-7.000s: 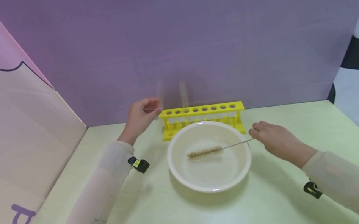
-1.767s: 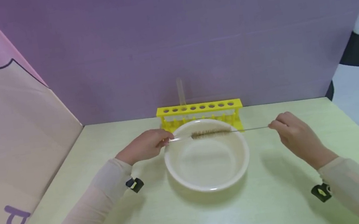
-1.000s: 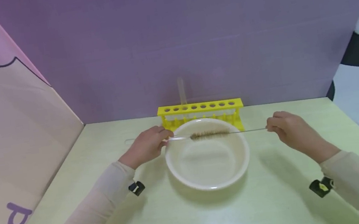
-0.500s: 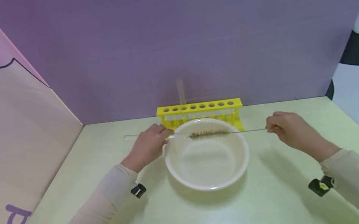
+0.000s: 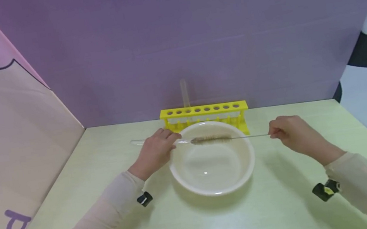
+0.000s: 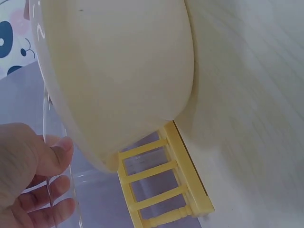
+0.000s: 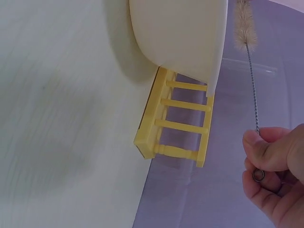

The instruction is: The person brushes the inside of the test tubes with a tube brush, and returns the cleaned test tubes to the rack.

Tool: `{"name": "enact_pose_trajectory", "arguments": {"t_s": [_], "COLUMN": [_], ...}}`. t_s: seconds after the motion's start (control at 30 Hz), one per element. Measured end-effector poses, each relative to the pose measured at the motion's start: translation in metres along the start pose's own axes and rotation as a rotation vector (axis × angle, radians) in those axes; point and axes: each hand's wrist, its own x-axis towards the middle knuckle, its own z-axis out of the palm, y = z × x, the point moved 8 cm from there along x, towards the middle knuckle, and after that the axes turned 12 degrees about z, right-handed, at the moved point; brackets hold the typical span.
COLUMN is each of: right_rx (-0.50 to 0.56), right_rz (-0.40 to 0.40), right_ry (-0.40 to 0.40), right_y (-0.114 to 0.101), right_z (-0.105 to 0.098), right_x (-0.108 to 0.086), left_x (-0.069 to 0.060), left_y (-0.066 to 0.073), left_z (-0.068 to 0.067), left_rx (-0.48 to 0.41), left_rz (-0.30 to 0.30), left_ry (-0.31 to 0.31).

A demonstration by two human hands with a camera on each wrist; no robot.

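soft shadows w/ sm. glare on bowl [image 5: 211, 165]

There are two hands [image 5: 155, 149] [image 5: 290, 134], two clear tubes [image 5: 137, 142] [image 5: 184, 92], one bristle brush [image 5: 211, 139] and one white basin [image 5: 216, 192]. One yellow rack [image 5: 203, 113] has eight holes [image 5: 206, 108] along its top. Two sleeves [image 5: 90, 225] [image 5: 365, 179], two black wrist devices [image 5: 144, 199] [image 5: 324, 191] and one counter [image 5: 237, 220] also show.

- Left hand [image 5: 156, 149]: by the left side of the bowl [image 5: 213, 171], thumb and fingers curled in a grip.
- Right hand [image 5: 295, 136]: right of the bowl, thumb and fingers pinching.
- Sleeved forearms [image 5: 96, 220]: slanting inward toward the bowl.
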Motion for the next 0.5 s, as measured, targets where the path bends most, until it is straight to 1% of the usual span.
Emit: {"name": "enact_pose_trajectory", "arguments": {"t_s": [0.1, 0.2, 0.27, 0.4, 0.5], "right_rx": [0.003, 0.002, -0.002, -0.024, -0.050], "right_rz": [0.038, 0.047, 0.038, -0.019, -0.083], "right_ry": [-0.040, -0.047, -0.040, 0.005, 0.068], "right_y": [-0.001, -0.001, -0.002, -0.007, -0.013], "right_z": [0.001, 0.002, 0.002, 0.004, 0.003], "right_x": [0.002, 0.002, 0.003, 0.002, 0.000], "left_x": [0.001, 0.002, 0.002, 0.003, 0.002], "left_y": [0.004, 0.005, 0.005, 0.005, 0.005], "left_z": [-0.001, 0.000, 0.000, 0.002, 0.002], "left_rx": [0.000, -0.001, -0.005, -0.023, -0.033], "left_rz": [0.007, 0.008, 0.010, 0.013, 0.014], "left_ry": [0.011, 0.016, 0.015, -0.004, -0.017]}}
